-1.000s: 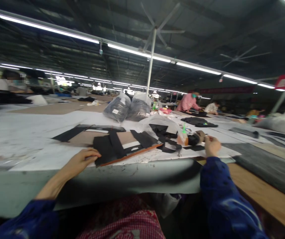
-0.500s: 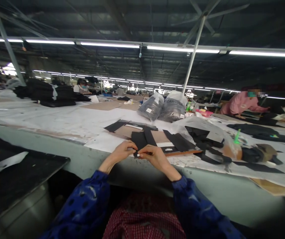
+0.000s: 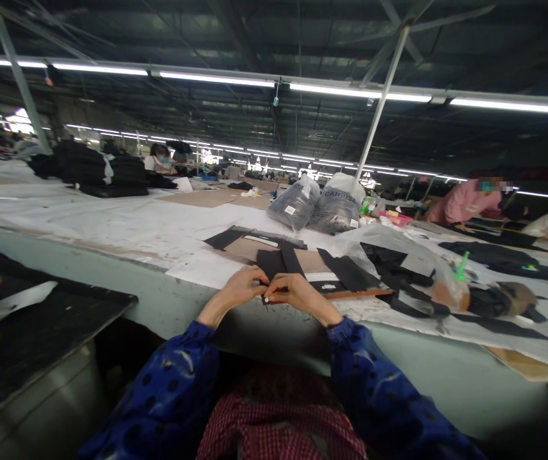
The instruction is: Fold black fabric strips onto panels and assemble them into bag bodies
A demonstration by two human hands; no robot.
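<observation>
At the table's near edge, my left hand (image 3: pixel 239 291) pinches the lower end of a black fabric piece (image 3: pixel 271 260). My right hand (image 3: pixel 297 295) meets it there, thumb and fingers closed on the same end. A tiny white bit (image 3: pixel 267 299) shows by the right fingertips; what it is I cannot make out. Just beyond lie more black fabric pieces (image 3: pixel 348 271) on a brown board (image 3: pixel 310 260), with a white strip (image 3: pixel 320 277) across it. The fingertips partly hide the pinched end.
Two clear plastic bags (image 3: pixel 335 203) of dark goods stand behind the pieces. To the right lie a crumpled plastic sheet (image 3: pixel 408 255), black scraps (image 3: pixel 415 303) and a green object (image 3: pixel 462 265). A black-topped surface (image 3: pixel 77 319) is at my left. Another person (image 3: pixel 465 201) leans over the table at far right.
My hands have drawn closer together at the end of the black fabric, with the right fingers now more curled over it. The whole view has shifted slightly.
</observation>
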